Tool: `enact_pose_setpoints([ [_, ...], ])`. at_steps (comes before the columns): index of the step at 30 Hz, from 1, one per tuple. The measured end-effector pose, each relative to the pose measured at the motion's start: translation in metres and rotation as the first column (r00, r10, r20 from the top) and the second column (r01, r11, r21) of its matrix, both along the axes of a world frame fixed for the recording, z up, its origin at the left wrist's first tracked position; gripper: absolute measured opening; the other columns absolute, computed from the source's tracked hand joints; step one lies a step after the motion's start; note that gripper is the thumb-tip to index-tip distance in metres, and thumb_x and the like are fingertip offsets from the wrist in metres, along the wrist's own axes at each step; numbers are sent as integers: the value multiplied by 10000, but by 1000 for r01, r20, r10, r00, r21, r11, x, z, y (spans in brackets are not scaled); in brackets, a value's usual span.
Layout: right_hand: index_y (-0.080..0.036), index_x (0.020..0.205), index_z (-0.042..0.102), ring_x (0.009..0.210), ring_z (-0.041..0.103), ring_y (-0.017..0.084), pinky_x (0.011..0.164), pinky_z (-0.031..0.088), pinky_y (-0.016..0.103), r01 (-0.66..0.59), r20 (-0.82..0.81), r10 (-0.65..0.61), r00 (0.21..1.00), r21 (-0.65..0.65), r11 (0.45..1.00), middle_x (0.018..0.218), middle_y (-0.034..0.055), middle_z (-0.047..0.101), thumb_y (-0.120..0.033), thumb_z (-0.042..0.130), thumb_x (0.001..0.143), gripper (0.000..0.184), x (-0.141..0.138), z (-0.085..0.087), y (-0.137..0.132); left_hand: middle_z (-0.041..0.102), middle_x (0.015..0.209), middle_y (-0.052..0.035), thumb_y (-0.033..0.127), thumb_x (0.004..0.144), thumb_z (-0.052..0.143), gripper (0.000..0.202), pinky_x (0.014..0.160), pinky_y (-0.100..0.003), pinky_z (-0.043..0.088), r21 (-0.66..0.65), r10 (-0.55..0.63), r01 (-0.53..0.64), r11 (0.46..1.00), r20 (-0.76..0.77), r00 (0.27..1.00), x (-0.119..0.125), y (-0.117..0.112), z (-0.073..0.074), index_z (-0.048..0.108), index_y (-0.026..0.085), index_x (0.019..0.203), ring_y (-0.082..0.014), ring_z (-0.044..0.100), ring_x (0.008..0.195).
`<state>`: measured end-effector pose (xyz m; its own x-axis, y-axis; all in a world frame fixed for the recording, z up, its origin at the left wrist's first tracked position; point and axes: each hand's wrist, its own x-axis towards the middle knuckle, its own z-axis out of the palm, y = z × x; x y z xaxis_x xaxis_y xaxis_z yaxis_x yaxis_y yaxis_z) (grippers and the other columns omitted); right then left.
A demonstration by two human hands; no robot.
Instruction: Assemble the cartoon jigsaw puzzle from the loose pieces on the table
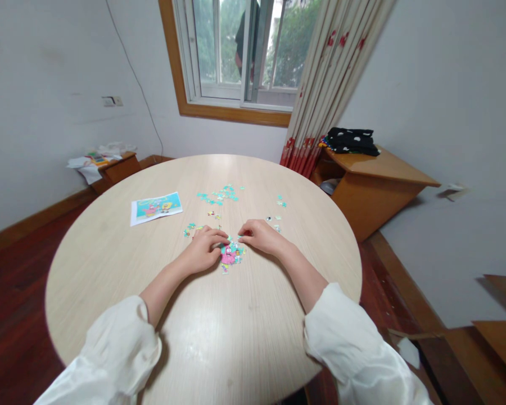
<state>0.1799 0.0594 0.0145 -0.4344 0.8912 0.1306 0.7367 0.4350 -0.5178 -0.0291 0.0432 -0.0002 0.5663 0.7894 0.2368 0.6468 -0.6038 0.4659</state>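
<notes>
A partly joined jigsaw puzzle (228, 257) lies on the round table, showing a pink cartoon figure on teal. My left hand (204, 248) rests at its left edge, fingers stretched out and apart, fingertips touching its upper part. At the upper right edge of the puzzle, my right hand (261, 235) has thumb and fingers pinched together on a small puzzle piece, mostly hidden by the fingertips. Beside my left hand lie several loose pieces (187, 232), some partly covered by it. A few whitish pieces (277, 228) sit just beyond my right hand.
Teal puzzle pieces (221, 194) are scattered farther back on the pale table (211, 337), with a smaller group (281, 201) to the right. A printed picture sheet (157, 208) lies at left. Behind stand a window, a curtain (320, 73) and a wooden cabinet (375, 185) with black cloth.
</notes>
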Motion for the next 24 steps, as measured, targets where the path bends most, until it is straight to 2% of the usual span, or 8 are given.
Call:
enact_pose_setpoints([
  [24,-131,821,714,693,536,109,683,393,227,-7,18,6,1000,16,1000,772,42,637,-181,687,774,73,0,1,-1,683,1096,-49,83,703,468,380,931,-444,383,10,-7,7,1000,1,1000,0,-1,1,724,190,962,-244,536,986],
])
